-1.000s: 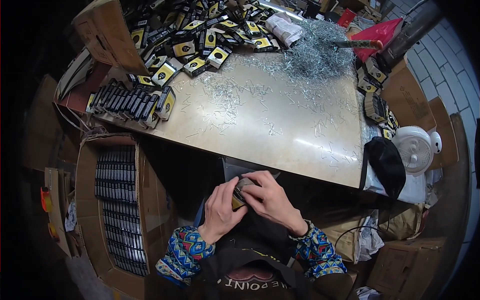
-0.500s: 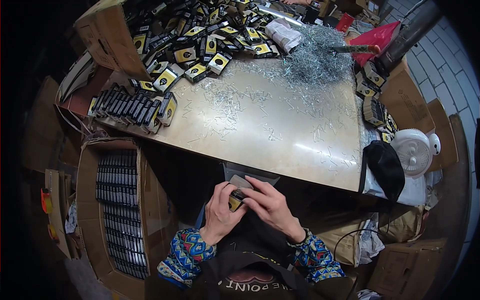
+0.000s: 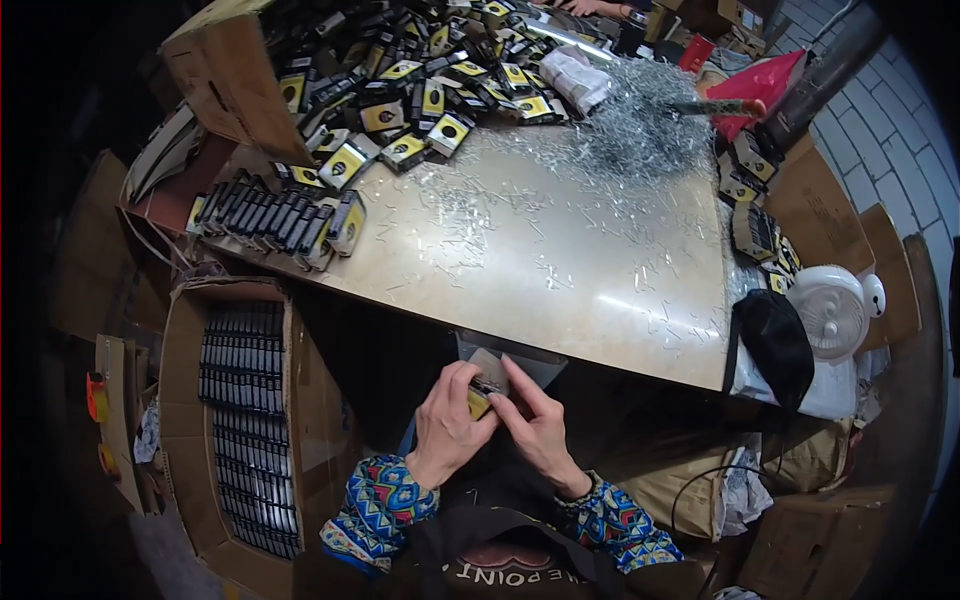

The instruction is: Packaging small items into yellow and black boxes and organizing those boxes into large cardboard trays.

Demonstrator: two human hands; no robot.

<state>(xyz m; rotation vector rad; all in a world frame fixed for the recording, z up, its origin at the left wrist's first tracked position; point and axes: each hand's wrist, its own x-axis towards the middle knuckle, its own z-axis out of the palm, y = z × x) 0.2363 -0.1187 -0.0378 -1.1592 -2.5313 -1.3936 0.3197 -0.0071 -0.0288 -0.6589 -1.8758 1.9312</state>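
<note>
Just below the frame's centre, the left hand [image 3: 450, 422] and right hand [image 3: 538, 428] grip a small box [image 3: 478, 404] between them, where uneven thumb pressure might crush its sides or crease its raised grey flap [image 3: 487, 364].

Is a small yellow-and-black carton [image 3: 479, 404], held between the left hand [image 3: 450, 420] and the right hand [image 3: 538, 428]. Shows a yellow patch between the left fingers and left thumb, with a darker strip just beyond it. Has a plain grey-brown flap [image 3: 489, 367] raised at the far end, beside the tip of the right index finger. Lies partly hidden beneath the left fingers, with the right thumb near its right edge.
</note>
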